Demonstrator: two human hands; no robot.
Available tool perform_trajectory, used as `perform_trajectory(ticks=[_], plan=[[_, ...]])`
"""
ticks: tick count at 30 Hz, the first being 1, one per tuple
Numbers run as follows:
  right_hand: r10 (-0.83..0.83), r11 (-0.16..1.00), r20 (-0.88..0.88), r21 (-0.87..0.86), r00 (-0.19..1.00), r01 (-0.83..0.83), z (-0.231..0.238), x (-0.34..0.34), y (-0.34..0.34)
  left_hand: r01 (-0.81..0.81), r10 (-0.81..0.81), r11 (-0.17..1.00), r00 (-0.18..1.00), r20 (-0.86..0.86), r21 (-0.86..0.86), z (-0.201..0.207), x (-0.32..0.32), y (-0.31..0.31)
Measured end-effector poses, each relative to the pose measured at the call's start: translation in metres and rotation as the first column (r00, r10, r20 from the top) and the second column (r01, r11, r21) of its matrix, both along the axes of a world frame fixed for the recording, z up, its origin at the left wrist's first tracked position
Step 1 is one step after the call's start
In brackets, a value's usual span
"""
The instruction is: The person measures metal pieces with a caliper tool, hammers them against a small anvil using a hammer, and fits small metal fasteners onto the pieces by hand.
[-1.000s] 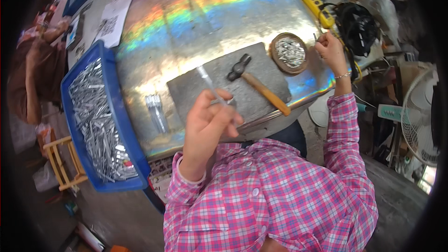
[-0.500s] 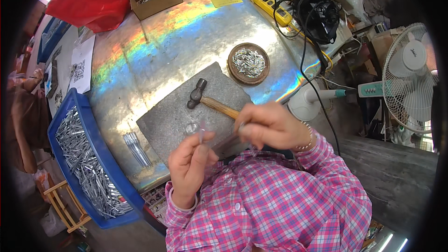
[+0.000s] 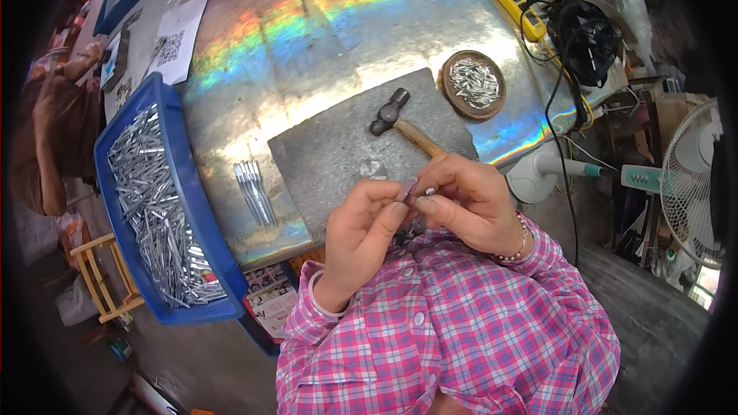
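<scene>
My left hand is closed in a pinch on a small, thin purplish strip. Close beside it, my right hand pinches a tiny shiny metal piece, its fingertips almost meeting the left ones. Both hands are over the near edge of a grey stone slab. On the slab lies a ball-peen hammer, its wooden handle running toward my right hand. A clear, shiny patch shows on the slab just beyond my left fingers; I cannot make out what it is.
Left of the slab, several flat metal pieces lie side by side. A blue bin full of metal strips stands farther left. A round dish of small metal pieces sits beyond the slab. Black cable and a fan are at right.
My hands have come together, the right one moving in beside the left. The view has shifted, so the table's things appear farther right. The hammer still lies on the slab.
</scene>
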State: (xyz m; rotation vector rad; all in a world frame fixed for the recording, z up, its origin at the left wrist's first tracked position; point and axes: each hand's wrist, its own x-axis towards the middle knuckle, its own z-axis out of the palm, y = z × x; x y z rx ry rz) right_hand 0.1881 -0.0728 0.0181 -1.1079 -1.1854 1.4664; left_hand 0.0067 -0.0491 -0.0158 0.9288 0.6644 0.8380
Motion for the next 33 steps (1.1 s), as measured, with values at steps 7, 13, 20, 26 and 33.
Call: perform_trajectory(ticks=[7, 13, 20, 26, 33], plan=[[-0.115, 0.965, 0.381, 0.26, 0.917, 0.012, 0.001, -0.007, 0.002, 0.016, -0.017, 0.996, 1.0, 0.011, 0.087, 0.003, -0.005, -0.002], [-0.192, 0.942, 0.366, 0.329, 0.911, 0.066, 0.0, -0.014, 0.002, 0.025, -0.021, 0.988, 0.999, -0.033, 0.152, 0.001, -0.008, -0.003], [-0.125, 0.968, 0.371, 0.247, 0.92, 0.031, 0.003, -0.013, 0.004, 0.06, -0.048, 0.993, 0.992, -0.116, 0.103, 0.001, -0.008, -0.004], [-0.09, 0.96, -0.101, -0.275, 0.991, 0.059, 0.0, -0.013, 0.014, 0.154, -0.16, 0.978, 0.987, -0.03, -0.144, 0.004, -0.006, 0.004], [-0.131, 0.906, -0.157, -0.42, 0.979, 0.054, -0.009, -0.003, 0.029, 0.321, -0.342, 0.936, 0.927, -0.156, -0.144, 0.014, -0.01, 0.03]])
